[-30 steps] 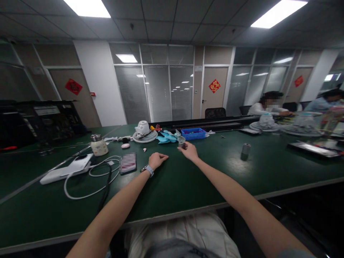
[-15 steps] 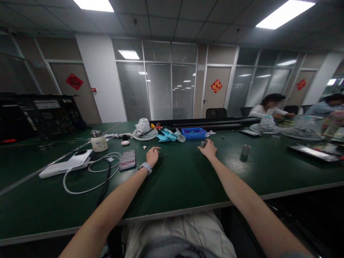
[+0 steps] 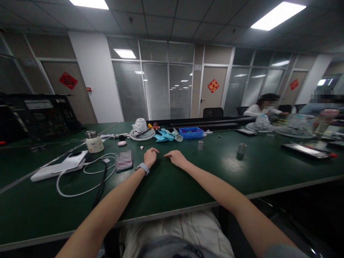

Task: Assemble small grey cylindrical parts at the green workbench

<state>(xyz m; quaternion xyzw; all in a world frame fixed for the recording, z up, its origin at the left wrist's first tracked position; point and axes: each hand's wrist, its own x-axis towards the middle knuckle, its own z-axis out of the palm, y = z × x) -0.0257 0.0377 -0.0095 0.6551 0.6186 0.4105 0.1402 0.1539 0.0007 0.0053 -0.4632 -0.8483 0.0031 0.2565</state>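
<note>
My left hand (image 3: 151, 157), with a watch (image 3: 144, 167) on its wrist, rests low over the green table; its forefinger reaches out to the right and it holds nothing I can see. Facing it, my right hand (image 3: 176, 158) has its fingers together, their tips at the tabletop where a tiny dark speck lay; whatever is between them is too small to name. The hands are a short gap apart. A small grey metal cylinder (image 3: 200, 145) stands upright to the right of my right hand. Farther right is a larger metal cylinder (image 3: 241, 150).
Left on the table (image 3: 161, 190) are a pink-white box (image 3: 124, 160), a white cable (image 3: 60, 186), a white device (image 3: 59, 168) and a cream bottle (image 3: 95, 143). Behind the hands lie a fan part (image 3: 141, 130), blue fan blades (image 3: 165, 135) and a blue bin (image 3: 191, 133). People sit far right.
My right hand has let go of the small metal cylinder, which now stands on the table, and has moved left toward my left hand. My left forefinger has bent slightly. The view has shifted a little.
</note>
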